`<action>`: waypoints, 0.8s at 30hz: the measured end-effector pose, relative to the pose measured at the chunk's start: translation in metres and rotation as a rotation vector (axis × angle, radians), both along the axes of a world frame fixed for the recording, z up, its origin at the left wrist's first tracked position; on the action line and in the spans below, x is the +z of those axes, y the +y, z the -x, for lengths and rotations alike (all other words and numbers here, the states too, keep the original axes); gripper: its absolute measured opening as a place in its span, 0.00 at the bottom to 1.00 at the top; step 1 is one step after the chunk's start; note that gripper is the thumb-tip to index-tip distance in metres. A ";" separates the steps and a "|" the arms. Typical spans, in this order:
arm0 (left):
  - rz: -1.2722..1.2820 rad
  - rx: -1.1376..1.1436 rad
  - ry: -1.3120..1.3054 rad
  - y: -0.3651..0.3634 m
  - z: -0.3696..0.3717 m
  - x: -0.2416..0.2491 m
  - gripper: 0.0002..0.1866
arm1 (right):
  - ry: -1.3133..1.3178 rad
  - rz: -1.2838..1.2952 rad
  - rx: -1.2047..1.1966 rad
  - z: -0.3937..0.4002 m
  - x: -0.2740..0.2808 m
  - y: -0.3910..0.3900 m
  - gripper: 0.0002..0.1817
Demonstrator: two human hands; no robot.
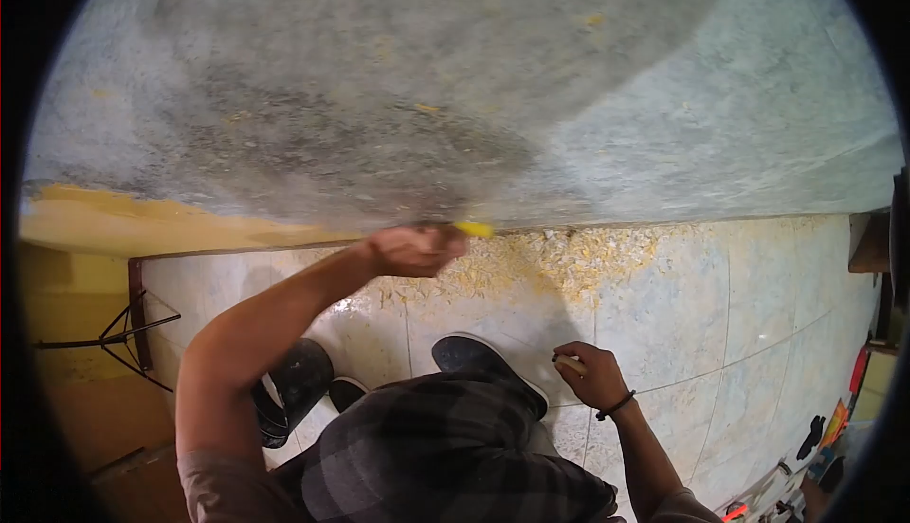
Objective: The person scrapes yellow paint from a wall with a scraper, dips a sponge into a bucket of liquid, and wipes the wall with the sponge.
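My left hand point(424, 250) is closed at the foot of the wall point(607, 144), its fingers smeared by motion. A bright yellow tool end point(474, 229) sticks out of its right side; the rest of the tool is hidden in the grip. Lower down and to the right, my right hand point(599, 381) wears a dark wristband and is wrapped round a short, pale, stick-like piece point(572, 364), held above the tiles. Pale and yellow flakes point(578, 262) lie scattered along the wall's base beneath and beside my left hand.
A strip of yellow paint point(142, 215) remains low on the wall at left. A black bucket point(301, 371) stands by my left leg, near a black metal stand point(118, 338). My shoe point(483, 367) rests on the tiled floor point(664, 409). Assorted items, including a black glove-like thing point(811, 436), lie at lower right.
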State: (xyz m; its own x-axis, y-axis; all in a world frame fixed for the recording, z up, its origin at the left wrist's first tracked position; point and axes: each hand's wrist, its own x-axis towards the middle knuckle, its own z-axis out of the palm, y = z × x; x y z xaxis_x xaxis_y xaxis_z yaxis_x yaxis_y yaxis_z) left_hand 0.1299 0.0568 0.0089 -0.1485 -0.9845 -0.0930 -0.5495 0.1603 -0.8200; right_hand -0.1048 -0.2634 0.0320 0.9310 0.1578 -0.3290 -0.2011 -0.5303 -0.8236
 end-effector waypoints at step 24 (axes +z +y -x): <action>-0.155 -0.048 -0.039 0.022 -0.005 -0.013 0.11 | -0.023 0.043 -0.116 0.037 -0.020 -0.040 0.10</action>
